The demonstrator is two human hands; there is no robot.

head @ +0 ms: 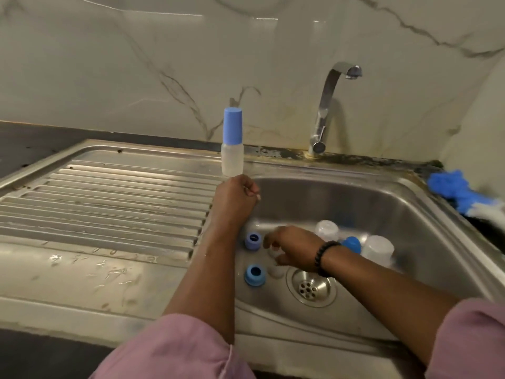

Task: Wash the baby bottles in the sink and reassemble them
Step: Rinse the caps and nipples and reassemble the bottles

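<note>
Just beneath right grip [273, 251]: teat [273, 253]

A: What can't you make out?
B: Left hand [235, 196] covers the base of the capped bottle [232, 142]; fingers curled, can't tell if they hold anything.
A: Right hand [292, 248]?
B: Fingertips blurred over a pale teat [274, 253], contact unclear. Wrist hides pt of the blue cap [352, 244] and the clear bottles [378, 250].
A: Edges?
B: Blue cloth [461, 194] cut off at the right edge, sleeves [175, 348] at the bottom.
</note>
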